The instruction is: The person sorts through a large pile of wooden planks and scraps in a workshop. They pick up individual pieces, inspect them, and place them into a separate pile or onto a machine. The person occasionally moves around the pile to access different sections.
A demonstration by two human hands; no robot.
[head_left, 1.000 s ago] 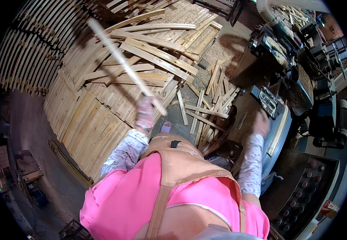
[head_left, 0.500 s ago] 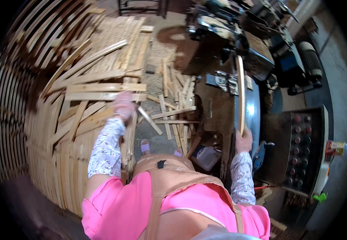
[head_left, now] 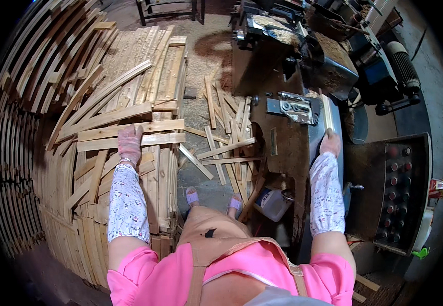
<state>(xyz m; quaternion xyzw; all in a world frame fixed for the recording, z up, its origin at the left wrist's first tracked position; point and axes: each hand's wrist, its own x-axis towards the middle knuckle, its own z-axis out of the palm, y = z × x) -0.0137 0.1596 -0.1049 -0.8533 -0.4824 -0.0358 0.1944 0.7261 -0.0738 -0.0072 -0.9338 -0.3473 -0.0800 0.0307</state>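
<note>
My right hand [head_left: 330,144] is closed on the near end of a pale wooden strip [head_left: 327,112]. That strip lies along the metal bed of a woodworking machine [head_left: 336,120], and its far end is hidden under the machine's head. Over on the left, my left hand [head_left: 129,143] lies across two wooden slats side by side on a stack of lumber. Its fingers are bent over the upper slat [head_left: 162,125], while the palm covers part of the lower slat [head_left: 168,138].
Loose offcuts [head_left: 229,145] litter the floor between stack and machine. A white plastic jug [head_left: 272,204] stands by the machine base. To the right is a control panel [head_left: 397,194] with several buttons. Curved slats [head_left: 53,51] are piled at the far left.
My right hand has moved along the machine bed with the strip, and less of the strip shows now. My left hand has slid leftward along the two slats, from their right part toward the middle.
</note>
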